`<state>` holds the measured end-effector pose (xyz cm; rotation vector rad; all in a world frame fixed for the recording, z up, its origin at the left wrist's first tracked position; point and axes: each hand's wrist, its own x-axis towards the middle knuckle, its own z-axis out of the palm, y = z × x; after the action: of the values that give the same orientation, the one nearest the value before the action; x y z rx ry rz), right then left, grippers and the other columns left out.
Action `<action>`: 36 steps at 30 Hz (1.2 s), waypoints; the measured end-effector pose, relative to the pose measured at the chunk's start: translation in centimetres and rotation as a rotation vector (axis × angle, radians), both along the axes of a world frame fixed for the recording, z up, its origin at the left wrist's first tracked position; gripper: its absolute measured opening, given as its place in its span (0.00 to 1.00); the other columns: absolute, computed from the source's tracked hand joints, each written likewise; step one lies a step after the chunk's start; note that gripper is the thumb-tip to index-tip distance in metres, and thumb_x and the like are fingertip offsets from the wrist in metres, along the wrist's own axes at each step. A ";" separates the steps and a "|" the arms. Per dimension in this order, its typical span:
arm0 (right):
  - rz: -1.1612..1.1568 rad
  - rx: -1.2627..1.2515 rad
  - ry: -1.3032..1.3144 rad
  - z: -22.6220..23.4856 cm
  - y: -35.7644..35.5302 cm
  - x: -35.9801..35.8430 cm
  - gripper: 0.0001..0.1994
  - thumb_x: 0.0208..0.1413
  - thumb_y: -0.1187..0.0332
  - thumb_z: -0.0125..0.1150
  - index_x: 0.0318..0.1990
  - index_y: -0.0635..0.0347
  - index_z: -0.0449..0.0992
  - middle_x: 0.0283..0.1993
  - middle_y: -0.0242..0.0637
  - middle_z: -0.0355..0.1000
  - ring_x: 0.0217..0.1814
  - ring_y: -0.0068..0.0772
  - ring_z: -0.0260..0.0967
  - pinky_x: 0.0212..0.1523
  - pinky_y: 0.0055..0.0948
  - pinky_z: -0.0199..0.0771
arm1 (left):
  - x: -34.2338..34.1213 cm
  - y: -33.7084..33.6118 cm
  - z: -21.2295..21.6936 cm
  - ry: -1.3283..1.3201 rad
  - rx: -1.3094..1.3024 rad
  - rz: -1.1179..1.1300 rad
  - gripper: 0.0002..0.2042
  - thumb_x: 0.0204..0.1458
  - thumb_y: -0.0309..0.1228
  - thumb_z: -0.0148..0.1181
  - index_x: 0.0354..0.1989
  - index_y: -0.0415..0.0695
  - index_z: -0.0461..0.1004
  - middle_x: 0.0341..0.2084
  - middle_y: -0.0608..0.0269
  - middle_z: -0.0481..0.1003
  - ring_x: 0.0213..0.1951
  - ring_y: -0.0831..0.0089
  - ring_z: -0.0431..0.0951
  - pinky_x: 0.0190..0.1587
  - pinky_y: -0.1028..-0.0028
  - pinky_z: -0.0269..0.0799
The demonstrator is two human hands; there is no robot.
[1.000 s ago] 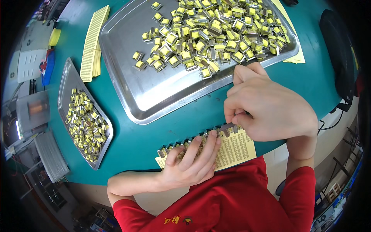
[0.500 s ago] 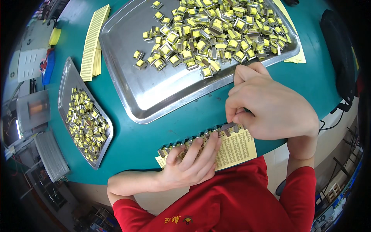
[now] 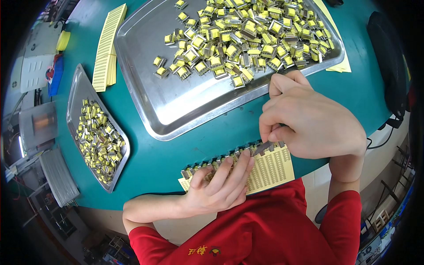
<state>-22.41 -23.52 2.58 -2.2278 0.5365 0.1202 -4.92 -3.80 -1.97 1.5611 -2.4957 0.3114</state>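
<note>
Your left hand point(image 3: 221, 187) lies flat with its fingers spread narrow, pressing down on the yellow label sheet point(image 3: 271, 170) and on the row of small components point(image 3: 229, 157) lined up along the sheet's far edge; it grips nothing, it only pins. Your right hand point(image 3: 311, 121) is curled, thumb and forefinger pinched shut on one component at the right end of that row, just past your left fingertips. The risk, as I judge it, sits right there: if you push sideways with the pinch, the row can shear or topple like dominoes, because the pieces stand shoulder to shoulder and only your left fingers point(image 3: 240, 170) hold them. Lift those fingers too soon and the sheet may slide toward the table's point(image 3: 154, 163) near edge, which runs just under your left wrist, and pieces could drop into your lap. Your right knuckles also sit close to the rim of the large steel tray point(image 3: 176, 110) beyond them; a bump could scatter loose parts. Counting: two hands, one label sheet under them, one stack of spare yellow sheets point(image 3: 106, 48) far beyond your left fingers, two metal trays, the large one and a smaller tray point(image 3: 77, 92) well out to the left. The row shows roughly a dozen pieces, some hidden by your fingers; the loose yellow components point(image 3: 247, 35) in both trays are too many and too heaped to count.
</note>
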 end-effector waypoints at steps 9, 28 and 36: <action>0.002 0.036 0.030 0.4 -0.2 0.0 0.03 0.43 0.76 0.65 0.25 0.56 0.79 0.25 0.25 0.71 0.41 0.32 0.59 0.55 0.31 0.55 | 0.1 0.1 -0.1 -0.026 -0.032 0.009 0.22 0.51 0.44 0.50 0.53 0.54 0.79 0.55 0.76 0.75 0.52 0.74 0.68 0.55 0.68 0.54; -0.036 -0.030 0.042 0.5 -0.7 -0.6 0.06 0.38 0.79 0.63 0.24 0.56 0.81 0.23 0.24 0.72 0.40 0.29 0.62 0.57 0.30 0.56 | 0.4 -0.3 -0.5 -0.084 -0.124 -0.097 0.20 0.53 0.45 0.45 0.48 0.58 0.80 0.54 0.77 0.75 0.51 0.70 0.67 0.55 0.66 0.53; -0.056 -0.040 0.037 0.3 -0.5 -0.5 0.05 0.39 0.79 0.62 0.24 0.57 0.81 0.23 0.25 0.73 0.41 0.29 0.61 0.55 0.30 0.56 | 0.1 0.0 -1.5 -0.176 -0.213 -0.123 0.15 0.53 0.41 0.47 0.46 0.62 0.77 0.56 0.79 0.73 0.56 0.77 0.64 0.49 0.70 0.54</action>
<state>-22.88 -24.01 2.83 -2.2512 0.6263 0.1222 -4.84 -3.80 -3.51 1.3444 -2.5720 0.6984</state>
